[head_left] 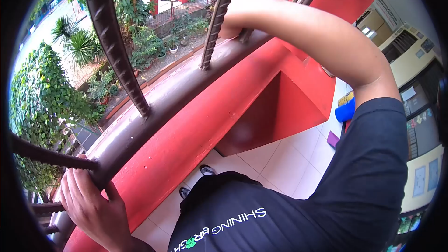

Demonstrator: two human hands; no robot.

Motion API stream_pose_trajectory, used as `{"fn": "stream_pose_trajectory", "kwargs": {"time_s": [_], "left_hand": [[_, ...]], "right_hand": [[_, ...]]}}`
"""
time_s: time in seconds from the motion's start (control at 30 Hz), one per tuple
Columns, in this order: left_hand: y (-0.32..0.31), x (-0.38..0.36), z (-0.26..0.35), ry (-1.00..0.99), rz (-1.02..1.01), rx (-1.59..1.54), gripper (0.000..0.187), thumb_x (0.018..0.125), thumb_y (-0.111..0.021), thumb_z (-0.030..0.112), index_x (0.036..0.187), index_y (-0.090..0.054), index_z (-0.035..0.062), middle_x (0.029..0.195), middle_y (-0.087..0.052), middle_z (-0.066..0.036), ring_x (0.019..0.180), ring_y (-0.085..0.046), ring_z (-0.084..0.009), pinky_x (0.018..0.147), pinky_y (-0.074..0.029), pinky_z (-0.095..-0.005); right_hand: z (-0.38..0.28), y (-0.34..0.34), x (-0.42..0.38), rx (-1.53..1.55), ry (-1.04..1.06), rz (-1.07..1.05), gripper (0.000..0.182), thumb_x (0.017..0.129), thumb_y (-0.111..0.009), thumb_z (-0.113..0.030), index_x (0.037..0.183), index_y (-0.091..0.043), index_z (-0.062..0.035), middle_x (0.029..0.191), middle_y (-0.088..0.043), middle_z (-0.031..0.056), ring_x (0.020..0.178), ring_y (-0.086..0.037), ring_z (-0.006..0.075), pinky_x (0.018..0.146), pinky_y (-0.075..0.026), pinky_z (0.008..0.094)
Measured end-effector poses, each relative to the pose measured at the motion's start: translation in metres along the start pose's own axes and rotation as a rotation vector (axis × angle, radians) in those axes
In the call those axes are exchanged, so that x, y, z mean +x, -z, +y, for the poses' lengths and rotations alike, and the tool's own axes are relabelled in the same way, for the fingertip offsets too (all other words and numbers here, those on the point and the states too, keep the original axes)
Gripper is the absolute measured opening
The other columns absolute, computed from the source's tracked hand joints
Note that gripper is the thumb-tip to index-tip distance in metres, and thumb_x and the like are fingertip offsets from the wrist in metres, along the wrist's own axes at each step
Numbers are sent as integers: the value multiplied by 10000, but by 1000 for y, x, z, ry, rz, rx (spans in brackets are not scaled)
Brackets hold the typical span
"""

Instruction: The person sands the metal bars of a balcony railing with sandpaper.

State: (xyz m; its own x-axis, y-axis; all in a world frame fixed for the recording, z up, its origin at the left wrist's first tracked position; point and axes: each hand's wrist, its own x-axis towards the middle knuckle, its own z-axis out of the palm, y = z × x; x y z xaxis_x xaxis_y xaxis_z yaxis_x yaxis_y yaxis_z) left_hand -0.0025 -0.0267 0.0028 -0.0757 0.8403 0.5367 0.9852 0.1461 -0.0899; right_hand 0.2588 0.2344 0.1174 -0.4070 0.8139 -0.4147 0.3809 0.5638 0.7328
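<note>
My left hand (95, 205) is closed round the thick brown railing pipe (175, 94) at lower left, its fingers over the top by the foot of a ribbed bar and its thumb on the near side. From the right, my right arm stretches over the pipe to the upper middle. There my right hand (234, 16) is bent down on the far side of the pipe, partly behind a ribbed bar (215, 23). Its fingers are mostly hidden and glare washes out the skin, so whether it holds anything does not show.
Several ribbed bars rise from the pipe, with a red ledge (186, 137) below it. A red triangular support (298, 100) stands on the white tiled floor (284, 161). Potted plants (172, 46) line the ground outside. Right lie a blue object (345, 110) and windows (415, 107).
</note>
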Motion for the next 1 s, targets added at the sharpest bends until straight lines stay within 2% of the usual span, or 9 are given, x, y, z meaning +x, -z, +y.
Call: {"fn": "stream_pose_trajectory", "kwargs": {"time_s": [0.13,0.27,0.33,0.4,0.47,0.53,0.63,0.8,1.0], "left_hand": [[-1,-1,0,1,23,1,578,758,-684,-13,1314,-524,-17,1272,-608,-216,1239,-559,-397,1098,-406,-496],[-6,-3,-10,-28,2,12,594,757,-683,-17,1328,-521,-14,1278,-606,-223,1239,-559,-400,1102,-404,-497],[-7,-4,-10,-30,21,3,601,754,-682,-20,1333,-520,-12,1278,-606,-225,1238,-559,-401,1099,-405,-498],[-6,-3,-10,-33,14,10,607,748,-677,-27,1334,-517,-12,1276,-608,-227,1238,-560,-401,1096,-405,-495],[-5,-3,-9,-30,2,13,609,745,-674,-30,1334,-517,-12,1276,-608,-229,1237,-560,-402,1094,-405,-495],[-6,-3,-11,-31,-8,14,611,743,-672,-33,1334,-518,-11,1277,-608,-231,1237,-560,-402,1092,-405,-494],[-7,-3,-12,-48,14,14,608,738,-671,-35,1328,-524,-12,1276,-609,-233,1237,-560,-403,1091,-404,-496],[-2,-2,-9,-10,-45,-8,578,737,-675,-18,1299,-540,-14,1245,-613,-225,1231,-559,-404,1091,-402,-510],[7,2,2,9,-39,-17,560,738,-675,-7,1286,-558,-10,1203,-615,-210,1201,-567,-402,1083,-408,-519]], "right_hand": [[22,18,-5,1428,433,-421,271,968,-599,-236,1137,-685,-43,942,-728,192,847,-721,210,845,-577,367],[5,-18,18,117,-89,-84,234,939,-602,-219,988,-747,-43,949,-740,105,811,-675,249,817,-535,419],[6,20,3,294,4,-389,313,945,-588,-266,1000,-746,-1,893,-742,94,774,-707,174,697,-565,305],[24,8,20,1307,452,-461,420,1006,-497,-239,1131,-694,110,1075,-736,143,1006,-690,147,897,-548,321],[24,6,18,1546,360,-569,289,954,-583,-213,1146,-713,-40,916,-733,146,755,-684,212,818,-555,393],[12,-16,23,172,-71,-211,397,1008,-482,-295,1189,-725,-39,1087,-732,164,940,-700,229,845,-543,385],[20,15,20,548,257,-475,396,959,-433,-139,1229,-663,36,1168,-717,181,1069,-685,223,1011,-505,353],[16,-5,45,901,201,-578,312,1007,-556,-233,1065,-686,45,826,-681,101,799,-636,198,767,-565,292],[-10,37,41,1423,464,-622,352,950,-542,-184,1129,-695,78,983,-734,124,865,-680,217,840,-522,372]]}}
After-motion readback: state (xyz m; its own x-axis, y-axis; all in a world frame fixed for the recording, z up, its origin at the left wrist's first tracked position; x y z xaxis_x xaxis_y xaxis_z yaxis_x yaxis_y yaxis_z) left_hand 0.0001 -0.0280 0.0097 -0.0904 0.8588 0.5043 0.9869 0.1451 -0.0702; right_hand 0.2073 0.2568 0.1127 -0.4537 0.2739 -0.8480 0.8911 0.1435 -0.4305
